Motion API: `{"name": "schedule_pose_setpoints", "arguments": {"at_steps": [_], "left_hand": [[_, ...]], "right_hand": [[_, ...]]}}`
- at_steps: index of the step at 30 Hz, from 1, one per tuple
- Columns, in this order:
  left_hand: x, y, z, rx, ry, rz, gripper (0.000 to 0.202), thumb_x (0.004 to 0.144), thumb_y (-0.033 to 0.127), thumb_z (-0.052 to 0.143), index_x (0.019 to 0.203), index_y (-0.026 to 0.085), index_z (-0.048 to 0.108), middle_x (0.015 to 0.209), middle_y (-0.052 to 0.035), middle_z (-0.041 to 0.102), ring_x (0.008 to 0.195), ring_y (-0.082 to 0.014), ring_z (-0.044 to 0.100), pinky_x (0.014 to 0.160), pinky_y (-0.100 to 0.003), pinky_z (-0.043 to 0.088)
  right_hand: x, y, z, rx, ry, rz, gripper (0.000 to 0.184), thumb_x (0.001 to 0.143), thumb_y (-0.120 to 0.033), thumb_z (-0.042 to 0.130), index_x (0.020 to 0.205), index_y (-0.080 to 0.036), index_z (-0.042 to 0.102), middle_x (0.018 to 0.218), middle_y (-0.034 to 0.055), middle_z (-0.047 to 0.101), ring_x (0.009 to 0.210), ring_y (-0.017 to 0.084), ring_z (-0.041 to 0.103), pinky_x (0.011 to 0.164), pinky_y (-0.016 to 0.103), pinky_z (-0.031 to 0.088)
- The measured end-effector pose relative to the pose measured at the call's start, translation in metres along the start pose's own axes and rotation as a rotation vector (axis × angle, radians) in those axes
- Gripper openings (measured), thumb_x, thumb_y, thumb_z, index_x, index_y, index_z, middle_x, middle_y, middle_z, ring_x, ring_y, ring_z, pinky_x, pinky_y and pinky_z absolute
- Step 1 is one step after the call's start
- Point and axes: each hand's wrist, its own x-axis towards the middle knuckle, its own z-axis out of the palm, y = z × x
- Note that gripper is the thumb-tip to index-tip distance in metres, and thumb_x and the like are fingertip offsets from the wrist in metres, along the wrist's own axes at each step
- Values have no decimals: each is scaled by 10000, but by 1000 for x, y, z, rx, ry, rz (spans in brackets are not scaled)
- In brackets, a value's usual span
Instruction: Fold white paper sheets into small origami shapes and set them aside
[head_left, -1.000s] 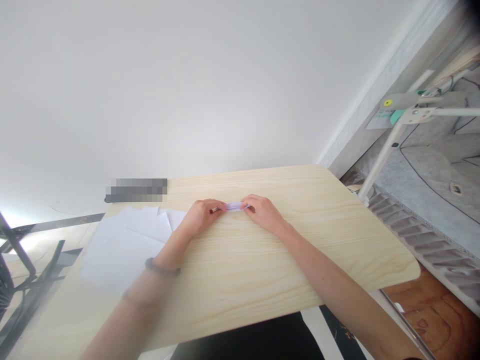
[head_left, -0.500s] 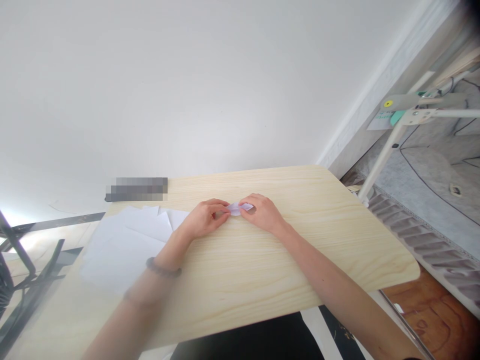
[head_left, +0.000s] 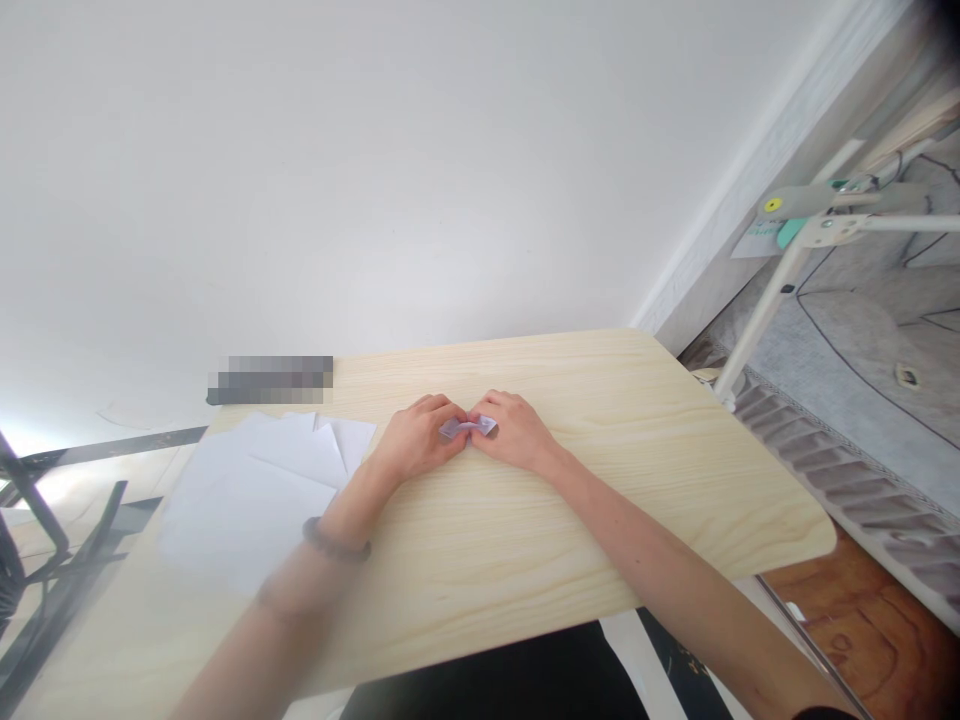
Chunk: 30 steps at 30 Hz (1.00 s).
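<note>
White sheets (head_left: 232, 495) lie near hands (head_left: 421, 438) (head_left: 516, 430) pinching folded paper (head_left: 487, 426).

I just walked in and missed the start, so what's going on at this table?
A person's left hand and right hand hold a small folded paper between them, fingertips close together near its middle. They are over the wooden tabletop. Loose white sheets lie overlapping by the left forearm.

The green lettering (head_left: 763, 231) on the white sheet (head_left: 752, 246) is unreadable.
</note>
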Motion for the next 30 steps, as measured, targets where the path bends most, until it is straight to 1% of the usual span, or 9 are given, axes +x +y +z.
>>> {"name": "schedule_pose_setpoints", "arguments": {"at_steps": [6, 12, 17, 20, 22, 23, 25, 27, 30], "left_hand": [[1, 5, 5, 44, -2, -75, 202, 764, 300, 478, 935, 261, 579, 862, -9, 547, 846, -167, 518, 717, -264, 421], [1, 3, 7, -38, 20, -105, 190, 774, 311, 460, 907, 255, 584, 864, -8, 544, 810, -163, 533, 681, -265, 420], [2, 2, 9, -63, 34, -128, 178, 753, 311, 490, 888, 256, 592, 842, -10, 544, 775, -162, 540, 649, -262, 417], [3, -1, 11, -60, 64, -160, 176, 754, 341, 495, 861, 241, 591, 827, -15, 544, 742, -159, 543, 639, -263, 417], [4, -4, 12, -74, 72, -179, 193, 764, 367, 485, 842, 224, 588, 822, -19, 543, 692, -147, 543, 619, -258, 420], [4, -6, 11, -91, 73, -187, 204, 774, 375, 473, 834, 216, 586, 823, -20, 543, 661, -136, 542, 611, -255, 422], [4, -9, 10, -139, 76, -196, 227, 794, 387, 448, 817, 205, 582, 829, -21, 548, 609, -115, 536, 608, -248, 427], [4, -13, 8, -182, 90, -203, 250, 797, 413, 447, 806, 198, 576, 803, -17, 559, 585, -108, 530, 600, -244, 428], [3, -18, 5, -251, 101, -241, 284, 754, 460, 505, 821, 191, 565, 669, 4, 566, 566, -118, 519, 561, -238, 421]], "right_hand": [[1, 2, 3, -7, 1, 33, 85, 703, -243, 564, 775, -209, 593, 794, 7, 548, 764, 144, 499, 737, 283, 347], [0, 1, 2, -1, 1, 19, 82, 726, -248, 551, 781, -202, 590, 801, 15, 552, 776, 144, 505, 755, 286, 349], [0, 0, 0, 0, 16, 12, 81, 740, -252, 554, 789, -203, 596, 792, 22, 554, 776, 149, 513, 749, 288, 361], [0, 4, -6, 77, -3, -4, 151, 765, -310, 544, 858, -202, 592, 808, 24, 565, 754, 133, 519, 734, 271, 376], [-1, 8, -11, 146, -35, -4, 227, 747, -364, 565, 904, -200, 577, 809, 16, 569, 703, 118, 517, 687, 251, 388], [-1, 10, -14, 169, -50, 0, 243, 731, -365, 583, 908, -199, 571, 796, 8, 569, 679, 111, 512, 664, 242, 390], [-1, 13, -17, 204, -62, 4, 182, 745, -308, 572, 886, -193, 566, 778, -4, 566, 640, 95, 501, 633, 224, 386], [-1, 15, -18, 220, -57, -13, 92, 781, -235, 522, 848, -189, 566, 778, -7, 568, 638, 86, 498, 638, 215, 381], [-1, 17, -18, 203, -30, -14, 97, 807, -197, 474, 829, -191, 568, 793, -1, 577, 647, 89, 497, 655, 219, 380]]}}
